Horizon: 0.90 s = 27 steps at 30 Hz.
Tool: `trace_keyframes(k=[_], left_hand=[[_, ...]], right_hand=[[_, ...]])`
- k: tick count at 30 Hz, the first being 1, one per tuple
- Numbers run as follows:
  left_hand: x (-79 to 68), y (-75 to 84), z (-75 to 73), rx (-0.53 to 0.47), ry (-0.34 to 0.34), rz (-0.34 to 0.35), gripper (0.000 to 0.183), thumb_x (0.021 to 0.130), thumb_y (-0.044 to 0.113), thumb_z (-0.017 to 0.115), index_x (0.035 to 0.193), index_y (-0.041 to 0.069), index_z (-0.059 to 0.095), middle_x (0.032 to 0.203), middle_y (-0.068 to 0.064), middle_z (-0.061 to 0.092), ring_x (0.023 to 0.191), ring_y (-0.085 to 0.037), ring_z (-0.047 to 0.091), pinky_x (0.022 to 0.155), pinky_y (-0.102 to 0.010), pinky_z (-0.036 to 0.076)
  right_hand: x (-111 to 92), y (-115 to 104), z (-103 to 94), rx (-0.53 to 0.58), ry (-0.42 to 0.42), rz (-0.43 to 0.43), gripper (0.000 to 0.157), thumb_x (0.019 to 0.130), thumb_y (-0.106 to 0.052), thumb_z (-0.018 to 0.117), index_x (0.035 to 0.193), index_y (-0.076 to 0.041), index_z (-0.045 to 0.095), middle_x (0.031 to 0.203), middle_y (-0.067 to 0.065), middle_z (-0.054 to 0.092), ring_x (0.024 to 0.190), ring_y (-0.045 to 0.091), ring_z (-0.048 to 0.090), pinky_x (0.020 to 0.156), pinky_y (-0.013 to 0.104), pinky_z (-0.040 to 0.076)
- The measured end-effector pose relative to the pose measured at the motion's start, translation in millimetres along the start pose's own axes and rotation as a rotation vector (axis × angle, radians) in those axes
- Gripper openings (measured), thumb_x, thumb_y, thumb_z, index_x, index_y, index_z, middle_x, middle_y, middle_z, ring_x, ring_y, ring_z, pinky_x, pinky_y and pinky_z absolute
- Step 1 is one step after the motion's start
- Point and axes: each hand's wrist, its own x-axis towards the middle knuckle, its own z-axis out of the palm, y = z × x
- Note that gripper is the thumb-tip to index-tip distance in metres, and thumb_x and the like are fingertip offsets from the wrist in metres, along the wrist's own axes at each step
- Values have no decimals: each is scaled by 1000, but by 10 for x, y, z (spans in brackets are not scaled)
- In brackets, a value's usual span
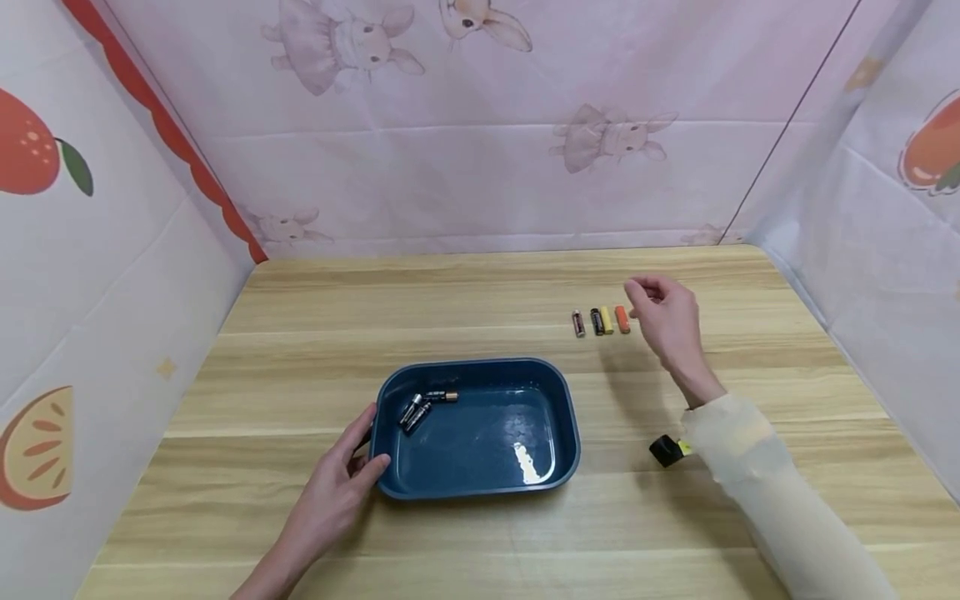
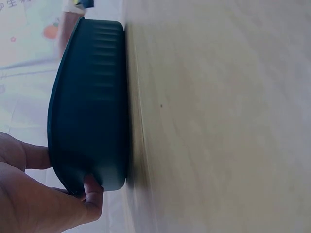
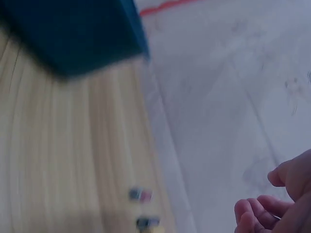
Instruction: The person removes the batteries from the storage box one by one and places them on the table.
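Observation:
A dark blue rectangular plastic basin point(image 1: 480, 492) stands on the table in the head view. My left hand point(image 1: 337, 483) grips its left end, the thumb at the rim and the fingers against the outer wall; the left wrist view shows this hold from the side. Three batteries point(image 1: 417, 418) lie in the basin's upper left part. My right hand point(image 1: 667, 321) is raised just right of a short row on the table: a reddish battery point(image 1: 578, 323), a black battery point(image 1: 597, 322), a yellow battery point(image 1: 607, 321) and an orange battery point(image 1: 622, 319). Its fingers are loosely bent, with nothing visible between them.
A small black object point(image 1: 665, 451) with a yellow part lies on the wooden table point(image 1: 300, 333) beside the right sleeve, which partly covers it. Printed fabric walls point(image 1: 487, 192) enclose the table at the back and both sides.

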Motion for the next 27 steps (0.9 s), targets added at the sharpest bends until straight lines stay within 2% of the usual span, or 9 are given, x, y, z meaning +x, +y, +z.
trace_keyframes(k=[6,14,19,23,27], left_hand=[[-3,13,-4,-1,1,7,69,105,2,57,165,9,23,169,-15,22,151,-36,31,115,-49,41],[-8,11,0,5,-1,3,69,105,2,57,165,8,22,170,-15,22,151,-37,31,115,-48,41],[-9,13,3,3,-6,-3,70,105,2,57,165,8,21,170,-15,20,151,-37,30,116,-48,40],[-1,31,5,5,-8,-22,70,105,2,56,165,10,20,170,-13,20,152,-36,29,116,-47,40],[-7,54,9,19,-9,-14,70,105,1,56,165,9,20,170,-16,21,151,-37,30,115,-49,41]], right_hand=[[-235,-437,213,158,-170,-45,36,106,-25,62,126,4,67,103,16,67,80,18,64,58,18,51],[-595,-701,653,238,-421,-39,28,106,-21,61,124,-1,69,103,12,70,88,28,67,67,29,58],[-769,-717,942,196,-571,-57,28,106,-22,61,125,-3,69,106,15,72,92,31,70,70,36,59],[-842,-678,1163,123,-665,-90,28,106,-20,62,125,-1,70,105,16,74,91,32,72,68,33,57],[-887,-648,1323,62,-716,-95,26,105,-17,63,122,0,72,105,15,74,89,30,72,69,28,54]])
